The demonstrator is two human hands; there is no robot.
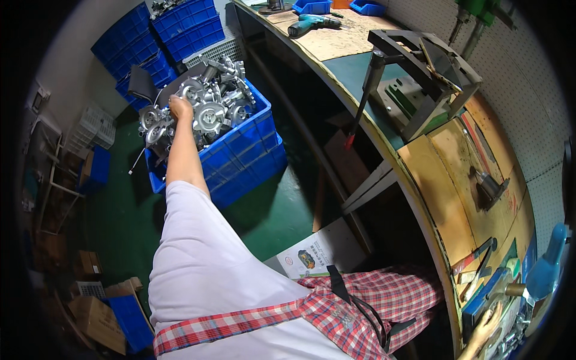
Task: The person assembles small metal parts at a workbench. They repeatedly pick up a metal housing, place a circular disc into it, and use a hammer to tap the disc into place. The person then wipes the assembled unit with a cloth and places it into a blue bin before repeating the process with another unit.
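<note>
- The step in hand looks like picking a silver metal casting [193, 90] from among others heaped in the blue plastic crate [240, 150].
- The left hand [180, 108] curls against the castings; whether it grips one cannot be told.
- The right hand [489, 324] lies beside the blue fixture [478, 301], its hold unclear.
- The next move calls for a firm grip and lifting free of neighbouring castings.
</note>
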